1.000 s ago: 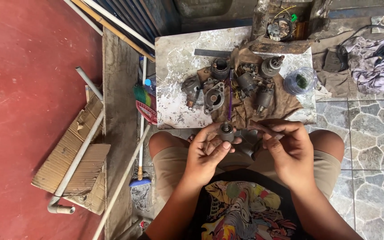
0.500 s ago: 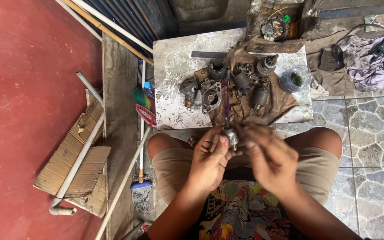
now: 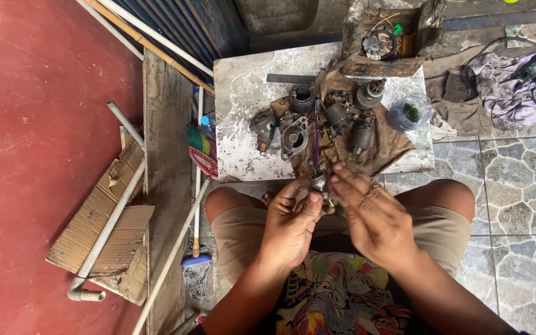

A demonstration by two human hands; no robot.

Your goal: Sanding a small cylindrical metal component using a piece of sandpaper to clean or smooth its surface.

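Note:
My left hand point(image 3: 291, 221) grips a small grey metal motor part point(image 3: 319, 182) above my lap, thumb and fingers wrapped around it. My right hand point(image 3: 370, 217) is beside it, fingers stretched flat, with the fingertips touching the same part from the right. Just beyond the hands a worn white slab point(image 3: 240, 105) carries a brown rag point(image 3: 392, 146) with several greasy metal parts: a round housing point(image 3: 294, 138), a cylinder point(image 3: 302, 97) and a purple-handled screwdriver point(image 3: 316, 133).
A clear plastic cup point(image 3: 408, 113) sits at the slab's right. A wooden box with a wound coil point(image 3: 376, 40) lies behind. Cardboard point(image 3: 103, 232), white pipes point(image 3: 110, 229) and a broom point(image 3: 195, 205) lie left on the red floor. Cloths and a black charger point(image 3: 531, 71) are at far right.
The hands have come closer together and shifted; my right hand has opened from a pinch into flat fingers against the part. The camera has tilted slightly.

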